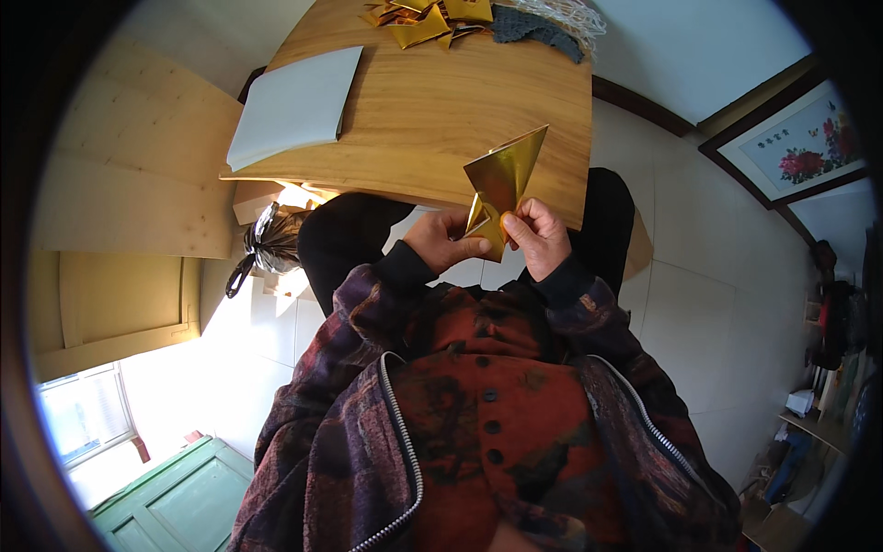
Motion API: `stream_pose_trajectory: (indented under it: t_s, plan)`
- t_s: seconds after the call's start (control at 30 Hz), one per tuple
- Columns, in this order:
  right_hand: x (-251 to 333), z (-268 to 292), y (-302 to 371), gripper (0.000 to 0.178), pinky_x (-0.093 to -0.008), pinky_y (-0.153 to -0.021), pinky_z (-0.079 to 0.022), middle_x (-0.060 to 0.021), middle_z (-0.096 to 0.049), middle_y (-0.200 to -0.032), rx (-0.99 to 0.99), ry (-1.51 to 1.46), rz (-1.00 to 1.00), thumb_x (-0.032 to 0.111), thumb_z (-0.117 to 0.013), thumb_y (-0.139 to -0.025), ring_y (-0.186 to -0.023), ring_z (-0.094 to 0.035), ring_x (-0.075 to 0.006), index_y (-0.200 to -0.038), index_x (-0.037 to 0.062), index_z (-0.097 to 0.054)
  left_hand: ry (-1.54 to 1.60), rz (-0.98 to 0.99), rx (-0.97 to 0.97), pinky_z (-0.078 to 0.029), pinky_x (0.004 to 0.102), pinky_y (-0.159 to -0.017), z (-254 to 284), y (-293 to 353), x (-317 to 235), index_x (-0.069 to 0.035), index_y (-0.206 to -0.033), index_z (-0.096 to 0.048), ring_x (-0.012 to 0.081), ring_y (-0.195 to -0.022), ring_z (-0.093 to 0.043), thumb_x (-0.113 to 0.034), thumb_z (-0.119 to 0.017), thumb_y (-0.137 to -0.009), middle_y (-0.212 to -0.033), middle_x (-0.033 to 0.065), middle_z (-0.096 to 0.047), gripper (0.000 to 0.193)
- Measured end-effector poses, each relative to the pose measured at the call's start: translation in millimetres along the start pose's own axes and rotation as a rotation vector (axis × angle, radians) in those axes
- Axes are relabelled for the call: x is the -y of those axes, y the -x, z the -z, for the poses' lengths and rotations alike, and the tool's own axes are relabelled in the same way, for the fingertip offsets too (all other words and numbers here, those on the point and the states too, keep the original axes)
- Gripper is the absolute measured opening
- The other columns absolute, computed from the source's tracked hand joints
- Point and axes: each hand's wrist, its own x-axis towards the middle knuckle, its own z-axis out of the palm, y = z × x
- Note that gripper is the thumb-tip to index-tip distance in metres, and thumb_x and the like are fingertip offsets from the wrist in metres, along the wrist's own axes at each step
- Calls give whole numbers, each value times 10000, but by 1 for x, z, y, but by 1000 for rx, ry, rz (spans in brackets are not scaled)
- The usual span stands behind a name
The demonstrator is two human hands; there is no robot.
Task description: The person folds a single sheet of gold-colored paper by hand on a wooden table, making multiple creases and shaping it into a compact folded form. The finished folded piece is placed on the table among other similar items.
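Observation:
A shiny gold foil paper (508,173), folded into a pointed shape, stands up between my two hands just in front of the table's near edge. My left hand (443,242) grips its lower left side, the thumb lying across the fold. On the lower right, my right hand (538,237) pinches it between thumb and fingers. The upper part flares out into a wide triangle that leans to the right. The fingers behind the paper are partly hidden.
The wooden table (441,101) carries a stack of white paper (296,106), several folded gold papers (425,20), a grey cloth (535,32) and white stringy strands (575,18). A dark plastic bag (274,241) sits below left. A framed flower picture (796,147) is at right.

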Motion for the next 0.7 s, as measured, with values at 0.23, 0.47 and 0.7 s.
stream_pose_trajectory:
  t_s: [0.23, 0.47, 0.7]
  plan:
    - [18, 6, -16, 111, -227, -658, -446, 32, -590, -842, 119, -94, -71, 65, -643, -913, -745, -528, -41, -1011, 42, -596, -250, -33, -73, -525, 304, -654, 6, -22, -1, -12, -865, -674, 146, -741, -665, -89, -734, -807, -766, 69, -689, 113]
    - [35, 27, -67, 160, -279, -716, -511, -51, -637, -906, 132, 743, 567, -2, -683, -793, -802, -637, -174, -916, 59, -601, -1032, -633, -282, -465, 404, -759, 34, -78, -21, -109, -829, -680, 300, -925, -610, -45, -697, -736, -939, 60, -670, 114]
    - [18, 28, -96, 113, -363, -695, -520, -31, -636, -968, -40, 1262, 796, 52, -637, -749, -826, -638, -231, -848, 91, -600, -1033, -653, -372, -472, 405, -912, 39, -116, -16, -66, -1009, -692, 303, -1076, -612, -52, -666, -802, -1111, 95, -678, 209]
